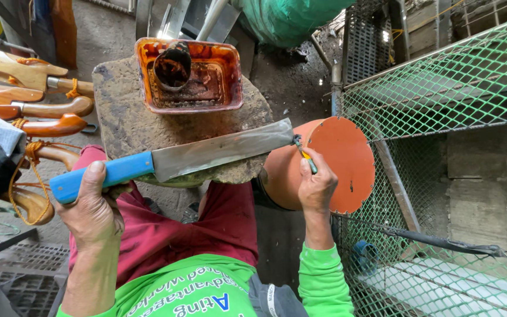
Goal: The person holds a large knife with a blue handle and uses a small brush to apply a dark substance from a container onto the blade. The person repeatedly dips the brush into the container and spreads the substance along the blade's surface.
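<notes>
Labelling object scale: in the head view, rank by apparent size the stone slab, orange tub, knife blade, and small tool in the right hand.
1. stone slab
2. orange tub and knife blade: look alike in size, unranked
3. small tool, smallest

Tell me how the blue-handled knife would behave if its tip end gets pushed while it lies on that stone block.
The knife looks stiff: a broad, flat steel blade, unlikely to flex. It probably feels blade-heavy, since the blade is longer and wider than the handle in the left hand. It would likely slide or pivot rather than roll, lying flat across the block, tip overhanging near the right hand.
</notes>
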